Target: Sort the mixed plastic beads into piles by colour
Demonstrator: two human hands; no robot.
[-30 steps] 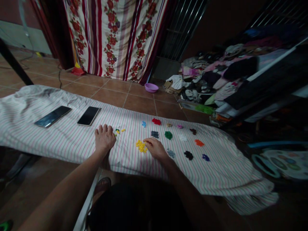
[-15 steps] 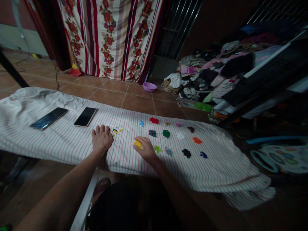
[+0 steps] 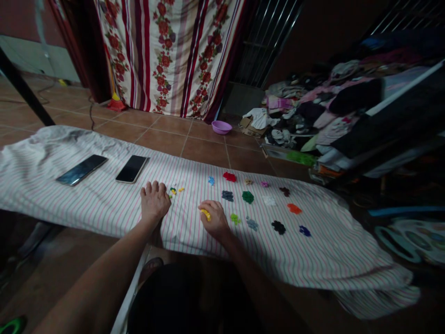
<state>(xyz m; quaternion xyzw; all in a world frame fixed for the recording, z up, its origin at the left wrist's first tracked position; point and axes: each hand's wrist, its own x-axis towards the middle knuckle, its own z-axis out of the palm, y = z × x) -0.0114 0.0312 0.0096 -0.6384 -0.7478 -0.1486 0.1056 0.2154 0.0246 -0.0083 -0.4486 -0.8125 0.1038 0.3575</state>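
Note:
My left hand [image 3: 155, 200] rests palm down on the striped cloth [image 3: 184, 222], fingers slightly apart and holding nothing I can see. Just right of its fingertips lies a small mixed group of yellow, green and white pieces [image 3: 173, 191]. My right hand [image 3: 214, 220] is curled on the cloth around small yellow pieces [image 3: 206, 214], which show between thumb and forefinger; the rest of them is hidden by the fingers. Beside this hand sit little piles of lime green pieces [image 3: 235, 218], dark grey pieces [image 3: 227, 195] and light grey pieces [image 3: 252, 223].
Farther right are piles of red [image 3: 229, 176], dark green [image 3: 248, 197], black [image 3: 278, 227], orange [image 3: 294, 208] and dark blue [image 3: 304, 230] pieces. Two phones, one [image 3: 82, 170] and another [image 3: 132, 168], lie at left. Beyond stand a purple basin [image 3: 221, 127] and heaped clothes [image 3: 313, 106].
My right hand has closed more tightly around the yellow pieces, so less yellow shows. My left hand stays in place on the cloth. The whole view has shifted slightly.

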